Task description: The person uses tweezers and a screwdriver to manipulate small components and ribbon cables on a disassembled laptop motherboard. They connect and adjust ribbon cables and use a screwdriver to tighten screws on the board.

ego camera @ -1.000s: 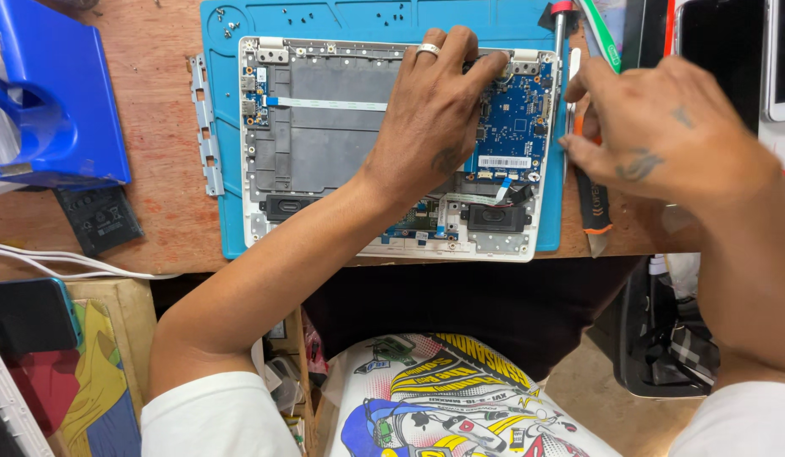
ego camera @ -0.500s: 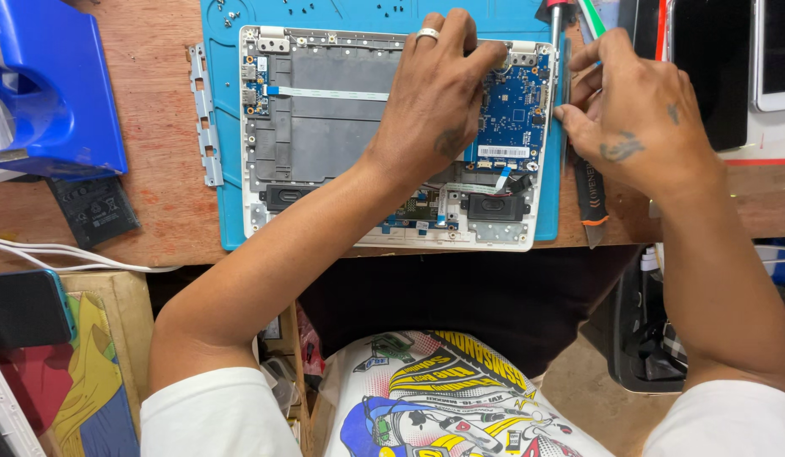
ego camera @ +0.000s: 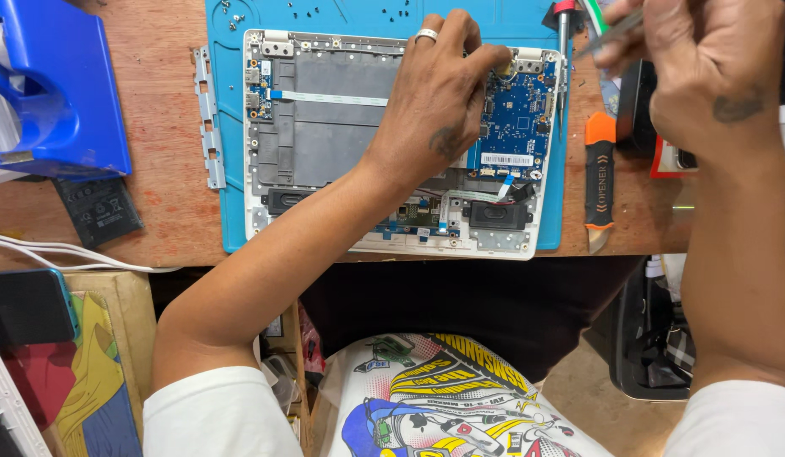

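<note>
An opened white laptop base point(ego camera: 325, 127) lies on a blue work mat point(ego camera: 227, 211), with its blue circuit board point(ego camera: 515, 118) exposed on the right. My left hand point(ego camera: 435, 101), a ring on one finger, rests across the laptop. Its fingertips are bunched at the board's upper left corner, and I cannot tell whether they pinch anything. My right hand point(ego camera: 705, 68) is raised above the table's right side, apart from the laptop. It grips thin metal tweezers point(ego camera: 612, 25) that point left.
A red-topped screwdriver point(ego camera: 563, 59) and an orange and black prying tool point(ego camera: 600, 178) lie right of the laptop. A metal hinge strip point(ego camera: 208, 118) lies to its left. Further left are a blue plastic stand point(ego camera: 54, 93), a black battery point(ego camera: 98, 210) and white cables point(ego camera: 62, 252). Small screws point(ego camera: 358, 10) sit on the mat's top.
My right hand has lifted up and to the right, away from the laptop's right edge, with the tweezers in it. My left hand has stayed on the laptop, its fingertips now at the board's corner.
</note>
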